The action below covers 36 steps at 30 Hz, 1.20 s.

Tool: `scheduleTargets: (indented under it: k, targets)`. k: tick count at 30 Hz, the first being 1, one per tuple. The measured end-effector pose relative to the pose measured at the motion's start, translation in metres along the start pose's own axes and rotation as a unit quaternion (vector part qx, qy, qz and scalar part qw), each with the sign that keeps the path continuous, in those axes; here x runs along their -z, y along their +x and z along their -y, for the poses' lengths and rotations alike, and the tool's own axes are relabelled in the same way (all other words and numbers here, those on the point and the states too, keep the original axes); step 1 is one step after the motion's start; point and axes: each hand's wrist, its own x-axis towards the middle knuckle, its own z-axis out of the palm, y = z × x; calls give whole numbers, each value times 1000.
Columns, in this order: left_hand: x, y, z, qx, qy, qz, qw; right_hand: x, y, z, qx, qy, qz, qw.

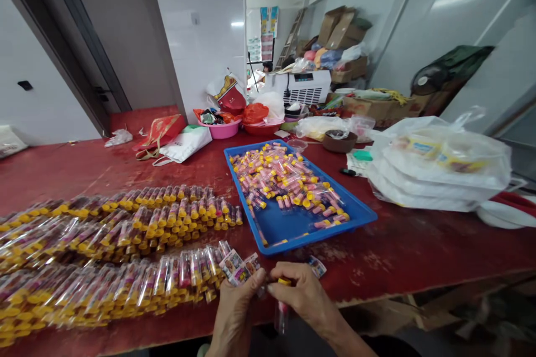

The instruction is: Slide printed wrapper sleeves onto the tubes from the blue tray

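pink basin (225,131) beside red basin (263,129) | ladder (290,39) leaning at back | dark fan (427,79), right

Tray (280,224) on table (410,245), stacked tubes (125,234) left, bags (439,167) right

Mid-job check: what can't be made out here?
All in the head view:
- Held tube: upper part partly covered by the right hand.
- Printed cards by the left hand: print too small.
- Loose card: partly behind the right hand.
- Stacked tubes: rows cut off by the left edge.
- White bag: contents blurred through plastic.
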Motion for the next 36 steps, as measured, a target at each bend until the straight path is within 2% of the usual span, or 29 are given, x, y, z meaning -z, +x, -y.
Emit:
scheduleTargets:
  k: [4, 8, 10, 13, 16, 19, 26, 28, 33, 36]
  targets:
    - [5, 4, 5, 14, 31, 2, 999, 8, 7, 1, 19, -34, 1, 999]
    - [-2, -1, 1, 10, 53, -8, 999, 23, -1, 11, 45, -74, 13, 996]
    - [-6, -3, -2, -10, 32, -18, 999, 32, -11, 14, 50, -43, 0, 998]
    - [-9, -4, -3, 4, 1, -43, 999, 46, -28, 9, 40, 43, -43, 997]
    - [-10, -5, 1, 27, -9, -69, 997, 54, -47, -3, 75, 113, -35, 990]
    - [-13, -6, 5, 39, -21, -77, 996, 50, -60, -14, 135, 132, -34, 981]
    - [-18, -6, 10, 97, -20, -27, 995, 36, -63, -19, 234, 22, -135, 963]
    - [-16, -5, 10, 115, -26, -19, 993, 34, -63, -19, 270, -17, -166, 948]
    - [-13, -7, 10, 139, -41, -14, 989, 26, -65, -18, 374, -140, -237, 886]
    - [-10, -9, 10, 137, -44, -20, 989, 21, -65, -19, 389, -150, -237, 877]
